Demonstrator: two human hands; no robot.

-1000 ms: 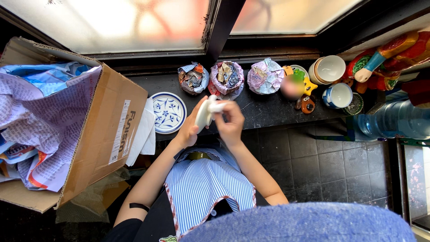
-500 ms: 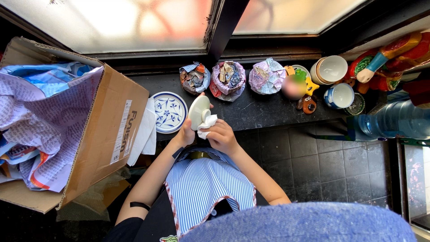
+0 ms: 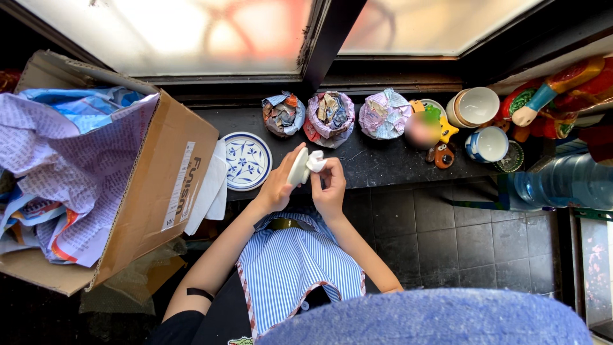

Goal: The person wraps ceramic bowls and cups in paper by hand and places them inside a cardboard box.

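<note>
The dark ledge carries a patterned plate, three paper-wrapped bundles and cups.

On my left I see an open cardboard box stuffed with crumpled printed paper. Just beside it on the dark ledge lies a blue-and-white patterned plate, resting partly on a white sheet. Further back along the ledge I count three paper-wrapped bundles in a row under the frosted window. To their right stand a cream cup and a blue-and-white mug, with a small brown figurine near them. At far right I see a clear water bottle on its side over the dark tiled floor.
</note>
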